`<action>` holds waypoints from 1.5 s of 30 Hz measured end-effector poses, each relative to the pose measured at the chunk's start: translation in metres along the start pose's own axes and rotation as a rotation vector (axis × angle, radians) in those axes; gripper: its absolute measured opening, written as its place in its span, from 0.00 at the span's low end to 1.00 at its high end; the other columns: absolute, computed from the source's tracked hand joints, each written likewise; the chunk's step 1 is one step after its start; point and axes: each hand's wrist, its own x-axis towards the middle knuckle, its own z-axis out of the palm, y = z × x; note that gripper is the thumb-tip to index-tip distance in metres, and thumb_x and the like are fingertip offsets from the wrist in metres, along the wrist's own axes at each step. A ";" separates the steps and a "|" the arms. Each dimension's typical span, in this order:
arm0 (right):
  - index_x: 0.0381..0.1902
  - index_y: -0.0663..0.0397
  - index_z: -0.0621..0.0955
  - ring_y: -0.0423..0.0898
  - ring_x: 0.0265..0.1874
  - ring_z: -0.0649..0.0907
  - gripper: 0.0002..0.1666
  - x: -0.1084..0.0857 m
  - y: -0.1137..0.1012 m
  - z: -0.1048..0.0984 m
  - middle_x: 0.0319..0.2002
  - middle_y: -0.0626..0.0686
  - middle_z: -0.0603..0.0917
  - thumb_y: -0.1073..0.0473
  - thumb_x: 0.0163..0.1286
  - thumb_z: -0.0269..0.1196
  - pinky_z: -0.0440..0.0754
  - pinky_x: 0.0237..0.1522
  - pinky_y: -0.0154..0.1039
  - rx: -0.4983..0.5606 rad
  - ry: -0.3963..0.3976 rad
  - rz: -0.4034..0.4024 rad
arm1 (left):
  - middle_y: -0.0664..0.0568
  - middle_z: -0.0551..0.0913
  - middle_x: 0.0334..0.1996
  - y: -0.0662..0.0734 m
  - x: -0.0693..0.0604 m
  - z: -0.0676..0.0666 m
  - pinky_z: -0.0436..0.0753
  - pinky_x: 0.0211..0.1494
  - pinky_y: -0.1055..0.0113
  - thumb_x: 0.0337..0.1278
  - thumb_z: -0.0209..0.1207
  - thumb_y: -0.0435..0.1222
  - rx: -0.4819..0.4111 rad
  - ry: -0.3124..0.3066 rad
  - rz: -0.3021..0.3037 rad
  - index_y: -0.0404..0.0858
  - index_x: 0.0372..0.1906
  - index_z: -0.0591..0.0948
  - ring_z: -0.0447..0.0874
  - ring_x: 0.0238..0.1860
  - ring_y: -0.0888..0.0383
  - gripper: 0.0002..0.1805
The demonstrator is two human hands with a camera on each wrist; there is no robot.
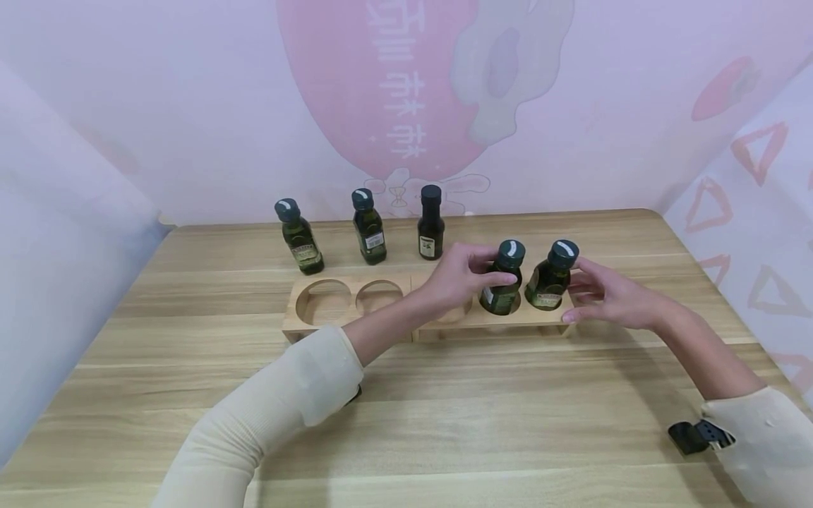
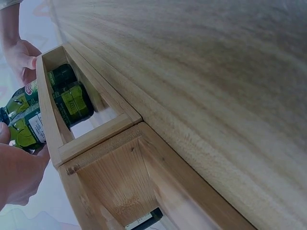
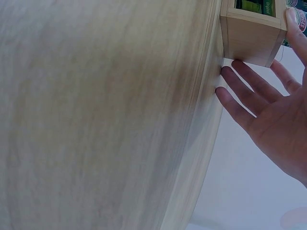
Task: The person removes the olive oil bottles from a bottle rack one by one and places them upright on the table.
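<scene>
My left hand (image 1: 454, 279) grips a dark green bottle (image 1: 502, 293) standing in a round hole of the wooden rack (image 1: 413, 328); the left wrist view shows the left hand (image 2: 21, 167) around this bottle (image 2: 29, 129). Beside it, a second green bottle (image 1: 549, 282) sits in the rack's rightmost hole. My right hand (image 1: 610, 296) touches the rack's right end, its thumb at the front corner. In the right wrist view the fingers of the right hand (image 3: 273, 105) are spread and fairly straight around the rack's end (image 3: 252, 36).
Behind the rack stand three bottles: a green one (image 1: 301, 243) at left, another green one (image 1: 370, 233), and a slim dark one (image 1: 431, 229). The rack's left holes hold nothing. A patterned cloth wall (image 1: 222, 127) rises behind the table (image 1: 444, 423).
</scene>
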 end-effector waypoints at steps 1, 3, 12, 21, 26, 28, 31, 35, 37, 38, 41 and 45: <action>0.73 0.64 0.64 0.71 0.63 0.78 0.45 0.000 0.000 0.000 0.63 0.72 0.79 0.67 0.64 0.74 0.74 0.65 0.67 0.001 0.002 -0.001 | 0.39 0.86 0.57 0.000 0.000 0.000 0.86 0.55 0.69 0.64 0.69 0.29 -0.002 0.000 -0.001 0.31 0.61 0.83 0.90 0.51 0.50 0.21; 0.72 0.64 0.64 0.71 0.63 0.78 0.44 0.000 0.001 0.000 0.63 0.72 0.79 0.67 0.64 0.74 0.74 0.65 0.67 -0.002 0.002 -0.008 | 0.39 0.86 0.57 0.001 0.000 0.000 0.86 0.56 0.69 0.63 0.69 0.29 -0.006 0.000 -0.006 0.31 0.61 0.83 0.90 0.51 0.50 0.22; 0.73 0.64 0.64 0.72 0.63 0.78 0.45 0.000 0.001 0.000 0.62 0.73 0.79 0.67 0.63 0.74 0.74 0.64 0.69 -0.012 0.010 -0.019 | 0.39 0.86 0.57 0.002 -0.001 0.000 0.86 0.56 0.69 0.63 0.69 0.29 -0.017 0.002 -0.015 0.31 0.62 0.83 0.90 0.52 0.51 0.22; 0.72 0.64 0.65 0.69 0.62 0.79 0.44 0.000 0.000 0.000 0.62 0.70 0.80 0.67 0.63 0.74 0.75 0.65 0.65 -0.016 0.010 -0.021 | 0.40 0.86 0.58 0.001 -0.001 0.001 0.86 0.55 0.70 0.63 0.69 0.29 -0.015 0.006 -0.003 0.32 0.61 0.84 0.90 0.52 0.53 0.21; 0.72 0.64 0.64 0.69 0.62 0.79 0.44 0.000 0.001 0.000 0.62 0.71 0.80 0.68 0.63 0.74 0.76 0.65 0.64 -0.020 0.008 -0.024 | 0.40 0.86 0.58 0.001 -0.001 0.001 0.86 0.56 0.70 0.63 0.69 0.30 -0.019 0.011 -0.016 0.32 0.61 0.84 0.90 0.53 0.52 0.21; 0.73 0.65 0.64 0.70 0.62 0.79 0.45 0.000 0.001 0.000 0.62 0.71 0.80 0.69 0.63 0.74 0.75 0.64 0.65 -0.019 0.008 -0.025 | 0.40 0.86 0.58 0.002 -0.002 0.001 0.86 0.56 0.70 0.63 0.69 0.30 -0.023 0.014 -0.023 0.32 0.61 0.83 0.90 0.53 0.52 0.22; 0.73 0.65 0.64 0.71 0.62 0.79 0.46 -0.001 0.002 0.000 0.62 0.72 0.80 0.70 0.63 0.74 0.75 0.64 0.67 -0.019 0.009 -0.034 | 0.40 0.86 0.58 0.002 -0.001 0.000 0.86 0.56 0.69 0.62 0.70 0.30 -0.024 0.017 -0.028 0.32 0.61 0.83 0.90 0.52 0.53 0.22; 0.73 0.65 0.64 0.70 0.62 0.79 0.45 -0.001 0.000 -0.001 0.62 0.72 0.80 0.69 0.63 0.74 0.75 0.64 0.66 -0.020 0.011 -0.030 | 0.40 0.86 0.57 0.003 0.000 0.001 0.86 0.55 0.69 0.62 0.70 0.30 -0.027 0.018 -0.030 0.32 0.60 0.84 0.90 0.50 0.54 0.22; 0.73 0.64 0.64 0.70 0.62 0.79 0.45 -0.001 0.000 -0.001 0.62 0.71 0.80 0.68 0.63 0.74 0.75 0.64 0.66 -0.019 0.012 -0.022 | 0.40 0.87 0.56 0.003 0.000 0.001 0.86 0.55 0.70 0.61 0.71 0.30 -0.028 0.021 -0.036 0.32 0.60 0.84 0.91 0.50 0.54 0.22; 0.73 0.64 0.64 0.70 0.62 0.79 0.45 -0.001 0.000 -0.001 0.62 0.71 0.80 0.68 0.63 0.74 0.75 0.64 0.67 -0.019 0.012 -0.021 | 0.41 0.87 0.56 0.003 0.000 0.001 0.86 0.55 0.70 0.61 0.71 0.30 -0.029 0.023 -0.038 0.32 0.60 0.84 0.91 0.50 0.55 0.22; 0.73 0.64 0.63 0.70 0.62 0.79 0.46 -0.001 0.000 -0.001 0.62 0.72 0.80 0.68 0.63 0.74 0.75 0.64 0.67 -0.017 0.007 -0.025 | 0.41 0.87 0.56 0.002 0.001 0.002 0.86 0.54 0.70 0.60 0.71 0.30 -0.023 0.033 -0.044 0.33 0.60 0.85 0.91 0.49 0.55 0.22; 0.74 0.64 0.63 0.70 0.62 0.79 0.46 -0.001 0.000 -0.001 0.62 0.72 0.79 0.68 0.63 0.74 0.75 0.64 0.67 -0.017 0.003 -0.028 | 0.42 0.87 0.55 0.003 0.000 0.003 0.86 0.53 0.70 0.60 0.72 0.31 -0.010 0.039 -0.047 0.33 0.58 0.85 0.91 0.49 0.55 0.21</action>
